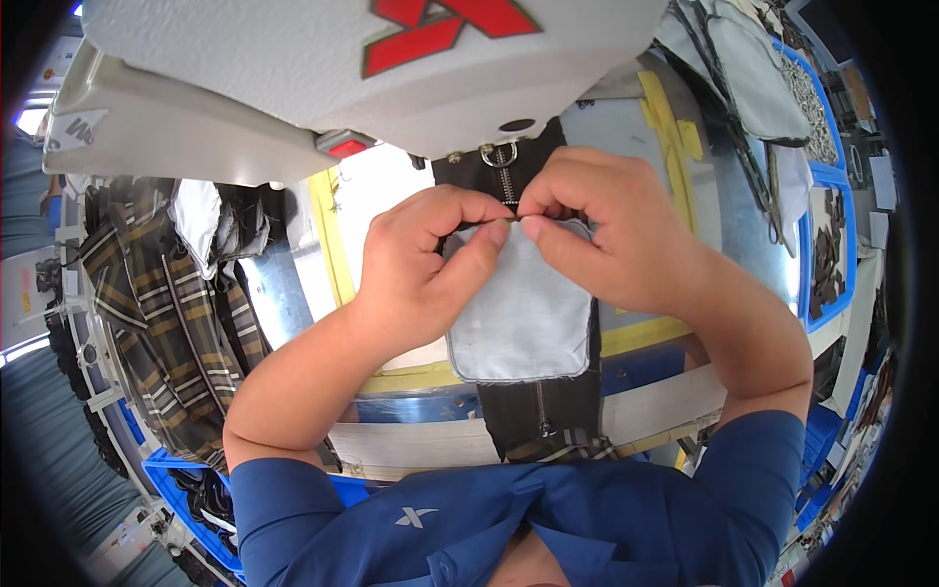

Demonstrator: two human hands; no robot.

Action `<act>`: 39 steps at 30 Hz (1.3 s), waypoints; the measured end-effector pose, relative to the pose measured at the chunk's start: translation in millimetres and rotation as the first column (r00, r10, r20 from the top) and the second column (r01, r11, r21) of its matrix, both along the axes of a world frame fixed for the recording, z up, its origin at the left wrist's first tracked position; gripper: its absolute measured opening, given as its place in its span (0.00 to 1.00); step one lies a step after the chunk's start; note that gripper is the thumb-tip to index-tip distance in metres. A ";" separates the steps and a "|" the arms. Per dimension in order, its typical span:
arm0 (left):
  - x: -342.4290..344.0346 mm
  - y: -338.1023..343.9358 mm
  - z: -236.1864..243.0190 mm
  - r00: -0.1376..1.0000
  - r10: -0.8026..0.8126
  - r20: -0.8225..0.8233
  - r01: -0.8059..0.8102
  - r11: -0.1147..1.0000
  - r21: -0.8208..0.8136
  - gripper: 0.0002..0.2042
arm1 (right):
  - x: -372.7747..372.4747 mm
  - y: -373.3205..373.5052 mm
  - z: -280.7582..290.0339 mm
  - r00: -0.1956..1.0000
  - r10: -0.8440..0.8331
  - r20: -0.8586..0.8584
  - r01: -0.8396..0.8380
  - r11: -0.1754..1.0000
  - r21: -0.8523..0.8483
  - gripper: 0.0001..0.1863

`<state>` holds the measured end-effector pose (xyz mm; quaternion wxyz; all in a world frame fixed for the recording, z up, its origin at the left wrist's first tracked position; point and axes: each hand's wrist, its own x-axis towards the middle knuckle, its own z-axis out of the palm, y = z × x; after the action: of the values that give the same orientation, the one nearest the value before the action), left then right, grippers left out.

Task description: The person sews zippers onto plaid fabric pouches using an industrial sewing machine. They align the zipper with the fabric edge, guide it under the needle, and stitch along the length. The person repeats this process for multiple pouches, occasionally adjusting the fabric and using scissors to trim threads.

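Left hand (416, 256): fingers pinching the top edge of the grey cloth (523, 313), on the near side of the white machine (284, 83).
Right hand (616, 223): fingers pinching the same edge, also near the machine.
Grey cloth: flat over black cloth (511, 416), before the machine.
Dark rim: seemingly finished along the bottom.
Top edge: probably left to fix; stitches there too hidden to tell.

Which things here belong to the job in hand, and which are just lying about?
In hand:
- pale cloth, top edge pinched by left hand and right hand
- black zipped strip beneath
- white machine, probably

Apparently lying about:
- plaid cloth, left
- blue tray, right
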<state>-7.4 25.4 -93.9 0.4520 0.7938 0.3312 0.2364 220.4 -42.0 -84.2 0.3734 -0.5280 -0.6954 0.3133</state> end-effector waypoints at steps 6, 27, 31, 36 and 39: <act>1.7 0.6 -4.2 0.999 0.027 0.047 -0.026 1.000 -0.017 0.06 | -1.0 0.7 -3.3 0.998 -0.021 -0.067 0.021 1.000 0.006 0.04; 13.0 47.1 -1.7 0.925 0.241 -0.294 -0.241 0.970 0.036 0.14 | 11.0 48.7 -15.4 0.903 -0.148 0.403 0.126 0.989 0.081 0.11; 11.5 58.9 -5.7 0.904 0.209 -0.373 -0.200 0.978 0.064 0.14 | 15.4 56.7 -15.4 0.892 -0.153 0.426 0.146 0.988 0.049 0.14; 3.5 68.2 -14.7 0.832 0.143 -0.535 -0.106 0.989 0.101 0.17 | 15.1 59.7 -15.8 0.875 -0.176 0.450 0.180 0.983 0.035 0.15; -6.2 77.8 -28.0 0.853 0.119 -0.509 0.013 0.969 0.248 0.16 | 23.0 70.4 -22.2 0.881 -0.145 0.450 0.145 0.989 0.034 0.15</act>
<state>-13.5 103.1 -122.0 0.2388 0.8676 0.4314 0.0641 243.4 28.3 -106.4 0.2243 -0.6366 -0.7217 0.1537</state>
